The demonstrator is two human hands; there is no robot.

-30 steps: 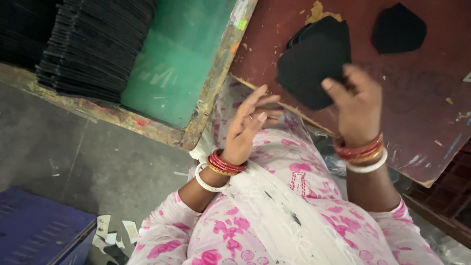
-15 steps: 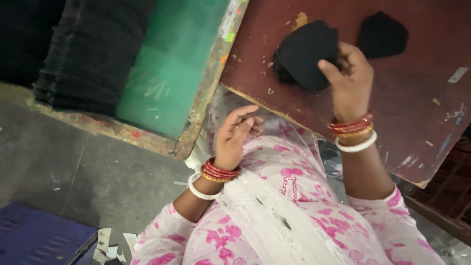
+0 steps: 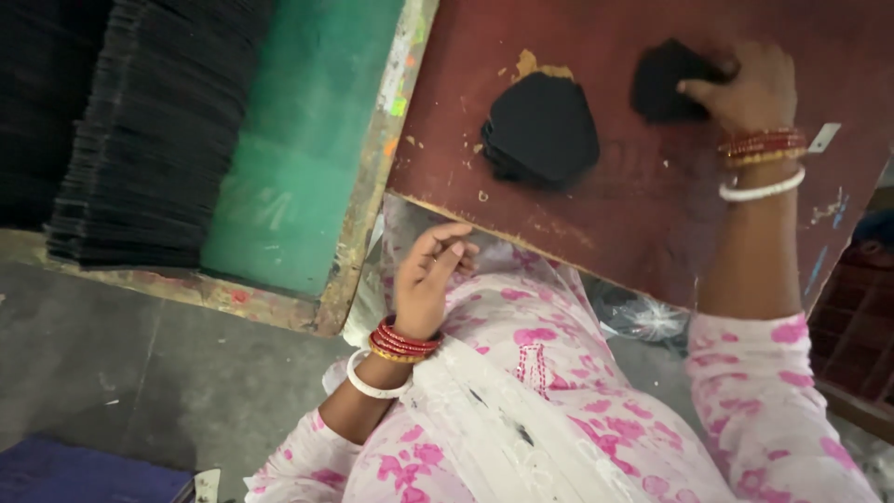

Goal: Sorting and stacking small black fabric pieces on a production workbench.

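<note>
the small black piece (image 3: 663,82) is a flat, dark, matte cutout with an irregular rounded outline, lying on the reddish-brown board (image 3: 643,205) at about 1 o'clock in the view. its right part is hidden under the fingers, so its full shape, long axis and heading cannot be told. the right hand (image 3: 750,88) rests on it from 3 o'clock, palm down, thumb stretched toward 9 o'clock along the piece's lower edge and fingers curled over its upper right edge, a narrow pinch holding the piece against the board. the wrist carries red and gold bangles and one white one, and the forearm runs down toward 6 o'clock.

just beside the piece, at its 8 o'clock and apart from it, sits a black stack (image 3: 542,130) of like cutouts, roughly five-sided, with a point toward 12 o'clock.

the left hand (image 3: 428,279) hangs below the board's near edge over the pink-flowered lap, fingers loosely bent, thumb near the fingertips, holding nothing, with bangles at the wrist.

at 10 o'clock a green-topped table (image 3: 298,158) bears a big pile of black sheets (image 3: 140,130), edges fanned. grey floor (image 3: 121,373) lies at 8 o'clock.
</note>
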